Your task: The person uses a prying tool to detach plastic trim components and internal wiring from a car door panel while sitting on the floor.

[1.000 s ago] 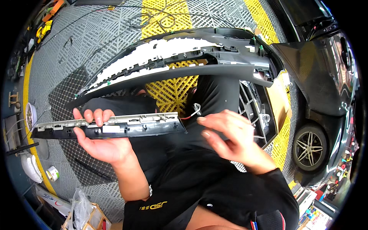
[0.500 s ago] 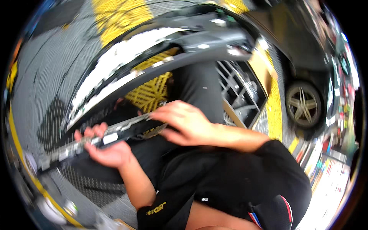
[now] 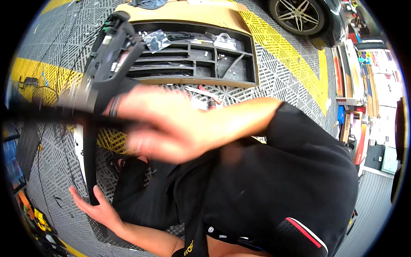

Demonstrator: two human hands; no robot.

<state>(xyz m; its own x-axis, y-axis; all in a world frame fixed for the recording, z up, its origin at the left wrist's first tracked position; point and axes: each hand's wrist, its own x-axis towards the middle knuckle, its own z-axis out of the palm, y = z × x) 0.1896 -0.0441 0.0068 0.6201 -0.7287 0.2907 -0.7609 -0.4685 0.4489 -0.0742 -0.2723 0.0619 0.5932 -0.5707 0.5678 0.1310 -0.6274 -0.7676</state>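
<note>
My right hand (image 3: pixel 167 122), smeared by motion, is raised close in front of me. Between its thumb and fingers is a long black strip (image 3: pixel 55 113), blurred, reaching out to the left edge. Below and to the left, my left hand (image 3: pixel 98 210) has its fingers spread. The lower end of a large curved dark car trim panel (image 3: pixel 89 167) comes down between its thumb and fingers; whether they touch I cannot tell. The panel's upper end (image 3: pixel 112 55) stands beyond my right hand, showing clips and a pale backing. My hand and the strip hide its middle.
Ahead lies a cardboard box (image 3: pixel 231 83) with black foam compartments holding bagged parts (image 3: pixel 156 40) and thin strips. Red-handled tools (image 3: pixel 203 92) lie on the grey and yellow grid floor (image 3: pixel 282 64). A car wheel (image 3: pixel 297 15) stands at the far right, above stacked goods (image 3: pixel 346 73).
The strip was low in both hands; now it is up in my right hand, and my left hand has let go. My view has turned, bringing the box into full sight.
</note>
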